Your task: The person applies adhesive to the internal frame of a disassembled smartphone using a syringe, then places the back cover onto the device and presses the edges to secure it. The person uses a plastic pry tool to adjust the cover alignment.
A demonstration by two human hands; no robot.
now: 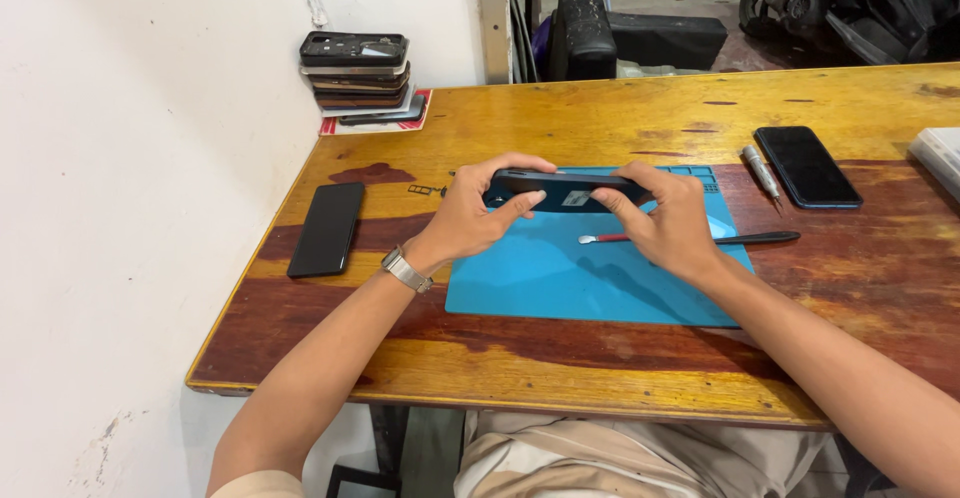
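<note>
Both hands, left hand [470, 220] and right hand [668, 220], clench the ends of a dark phone [562, 191] held edge-on above the blue mat [560, 288] on the desk [600, 358], its casing seemingly unopened, spudger [745, 239] lying untouched nearby.

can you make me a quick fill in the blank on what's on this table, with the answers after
1. Both hands, left hand and right hand, hold a dark phone above a ___ mat.
2. A stack of phone frames sits by the ___.
3. The wristwatch is on the ___ wrist.

Missing words: blue; wall; left
</note>
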